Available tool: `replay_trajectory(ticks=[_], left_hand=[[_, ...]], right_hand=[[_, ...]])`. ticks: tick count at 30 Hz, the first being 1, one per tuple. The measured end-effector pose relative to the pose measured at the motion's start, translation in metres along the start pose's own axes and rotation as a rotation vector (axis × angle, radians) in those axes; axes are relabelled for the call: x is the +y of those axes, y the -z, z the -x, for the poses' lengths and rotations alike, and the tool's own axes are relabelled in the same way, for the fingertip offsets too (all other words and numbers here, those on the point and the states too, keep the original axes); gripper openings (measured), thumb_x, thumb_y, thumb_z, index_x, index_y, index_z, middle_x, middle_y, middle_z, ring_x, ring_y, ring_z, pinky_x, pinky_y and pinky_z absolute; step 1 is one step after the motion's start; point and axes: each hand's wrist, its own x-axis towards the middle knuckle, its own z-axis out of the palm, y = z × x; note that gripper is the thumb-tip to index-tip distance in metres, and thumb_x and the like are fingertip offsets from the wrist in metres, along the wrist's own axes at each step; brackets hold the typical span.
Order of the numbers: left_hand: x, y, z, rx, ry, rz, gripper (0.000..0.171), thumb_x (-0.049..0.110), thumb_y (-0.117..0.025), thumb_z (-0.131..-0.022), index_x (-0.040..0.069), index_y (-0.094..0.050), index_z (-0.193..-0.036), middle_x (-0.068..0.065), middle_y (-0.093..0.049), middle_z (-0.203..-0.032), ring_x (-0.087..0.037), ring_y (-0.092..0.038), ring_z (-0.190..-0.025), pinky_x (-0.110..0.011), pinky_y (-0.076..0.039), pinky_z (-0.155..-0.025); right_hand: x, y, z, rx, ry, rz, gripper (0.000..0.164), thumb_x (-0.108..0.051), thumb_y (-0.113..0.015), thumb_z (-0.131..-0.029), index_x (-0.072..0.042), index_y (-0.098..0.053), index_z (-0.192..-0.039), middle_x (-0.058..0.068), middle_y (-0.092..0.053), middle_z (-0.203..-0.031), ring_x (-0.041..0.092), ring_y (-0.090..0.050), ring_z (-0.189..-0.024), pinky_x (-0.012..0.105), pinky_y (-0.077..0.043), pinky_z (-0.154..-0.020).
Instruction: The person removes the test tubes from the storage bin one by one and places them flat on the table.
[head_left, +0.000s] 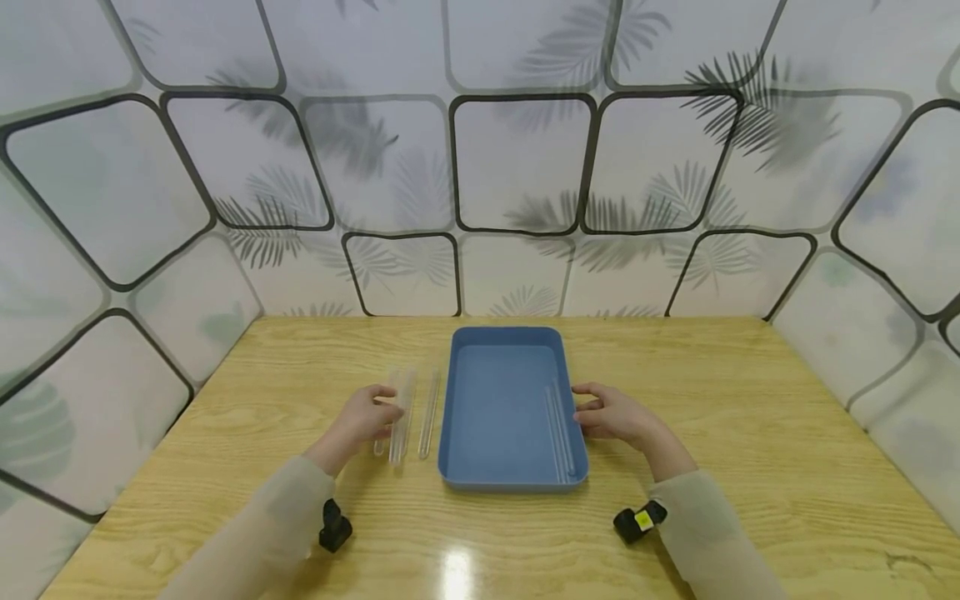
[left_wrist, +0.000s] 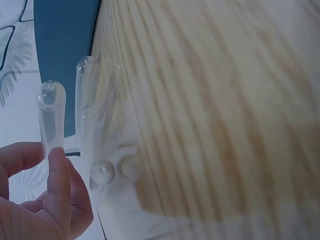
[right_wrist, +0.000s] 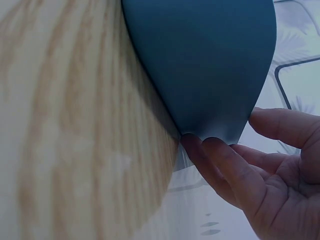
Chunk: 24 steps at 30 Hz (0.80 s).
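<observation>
My left hand (head_left: 369,414) pinches a clear test tube (left_wrist: 52,120) between thumb and fingers, its rounded end pointing up in the left wrist view. Just beyond it, more clear tubes (left_wrist: 86,85) lie on the table, partly hidden by that hand in the head view. One separate test tube (head_left: 429,417) lies between the left hand and a blue tray (head_left: 495,483). Inside the tray, several tubes (head_left: 558,433) lie lengthwise along the right side. My right hand (head_left: 611,414) touches the tray's right outer wall (right_wrist: 200,65), thumb at the rim and fingers lower down.
The wooden table (head_left: 510,542) runs back to a patterned cloth wall (head_left: 517,167), with similar cloth on both sides. A small black camera (head_left: 335,527) sits at the left wrist and another black camera (head_left: 640,521) at the right.
</observation>
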Motion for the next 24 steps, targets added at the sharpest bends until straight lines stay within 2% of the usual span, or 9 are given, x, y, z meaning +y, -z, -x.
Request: replay_trajectory(ticks=[8,15,24], left_hand=[[-0.003,0.012,0.003,0.044,0.010,-0.051,0.044,0.003,-0.052,-0.084,-0.010,-0.038,-0.125,-0.027,-0.048,-0.108,-0.027,-0.055,-0.085,-0.035,-0.051,-0.067],[-0.008,0.021,-0.001,0.074,0.034,-0.110,0.045,0.002,-0.051,-0.084,-0.010,-0.037,-0.125,-0.029,-0.048,-0.109,-0.029,-0.055,-0.086,-0.035,-0.051,-0.066],[-0.012,0.032,-0.006,0.095,0.004,-0.207,0.044,-0.001,-0.052,-0.082,-0.013,-0.039,-0.122,-0.028,-0.053,-0.102,-0.017,-0.052,-0.058,-0.029,-0.049,-0.054]], right_hand=[[-0.001,-0.001,0.001,-0.001,-0.002,0.002,0.057,-0.003,-0.049,-0.089,0.006,-0.018,-0.137,0.036,-0.032,-0.127,0.038,-0.045,-0.110,0.041,-0.045,-0.084],[-0.001,0.000,0.002,-0.007,0.001,-0.001,0.058,-0.004,-0.049,-0.090,0.007,-0.017,-0.137,0.036,-0.031,-0.127,0.038,-0.044,-0.111,0.042,-0.044,-0.085],[0.001,-0.001,0.000,-0.002,-0.004,-0.012,0.058,-0.003,-0.049,-0.089,0.006,-0.018,-0.137,0.036,-0.031,-0.128,0.037,-0.045,-0.110,0.041,-0.045,-0.084]])
